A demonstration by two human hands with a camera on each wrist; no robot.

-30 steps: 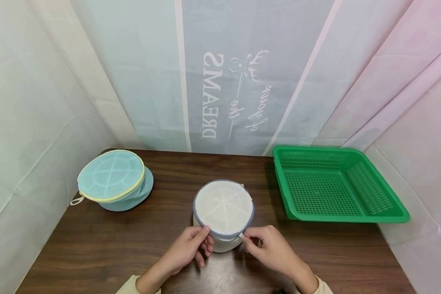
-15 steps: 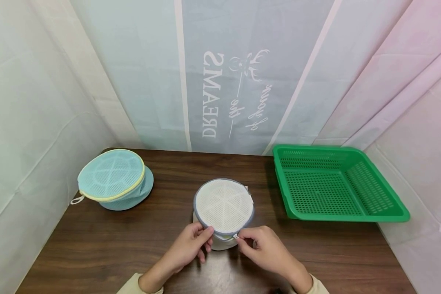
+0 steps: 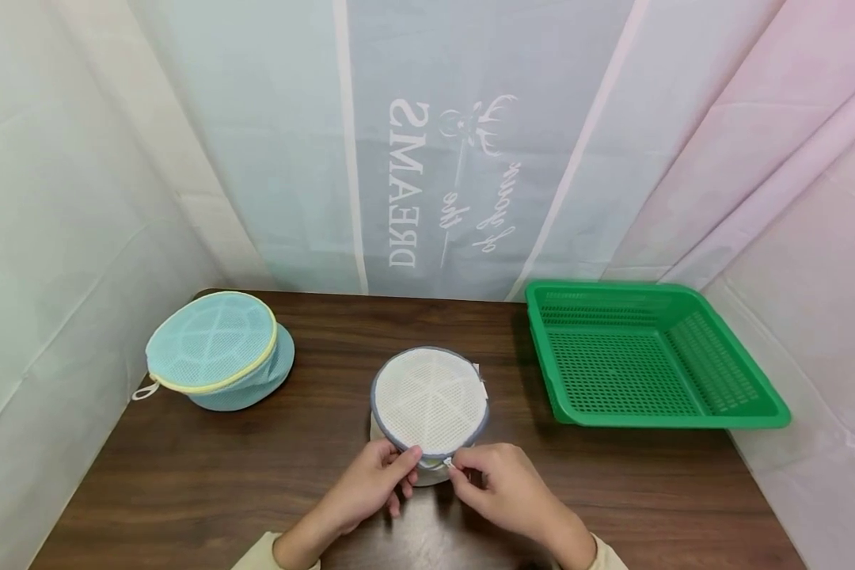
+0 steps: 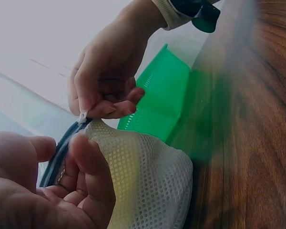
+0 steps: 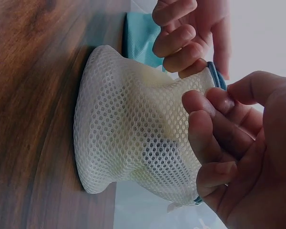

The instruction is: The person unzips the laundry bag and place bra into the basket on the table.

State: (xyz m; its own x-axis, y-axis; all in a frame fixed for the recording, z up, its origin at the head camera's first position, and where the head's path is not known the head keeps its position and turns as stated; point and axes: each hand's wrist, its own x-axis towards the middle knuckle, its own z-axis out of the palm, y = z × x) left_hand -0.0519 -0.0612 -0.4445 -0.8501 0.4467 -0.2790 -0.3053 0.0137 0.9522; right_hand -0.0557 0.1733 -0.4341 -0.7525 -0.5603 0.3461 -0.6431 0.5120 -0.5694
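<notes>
A round white mesh laundry bag [image 3: 431, 400] with a blue-grey zipped rim stands upright on the table. At its near edge my left hand [image 3: 366, 487] pinches the rim between thumb and fingers. Just to the right, my right hand [image 3: 502, 489] pinches the white zipper pull [image 4: 82, 116] between thumb and forefinger. Through the mesh, the left wrist view shows something pale yellow [image 4: 121, 183]. A dark patch [image 5: 163, 155] shows through in the right wrist view; I cannot tell what either is.
A light-blue mesh laundry bag [image 3: 214, 340] with yellow trim and a white loop stands at the table's left. To the right is a green plastic basket [image 3: 677, 422] with perforated walls. Fabric curtains [image 3: 285, 142] rise behind and beside the brown wooden table [image 3: 185, 483].
My right hand has drawn the zipper pull leftward along the near rim, closer to my left hand. The left hand keeps its hold on the rim, shifting slightly right.
</notes>
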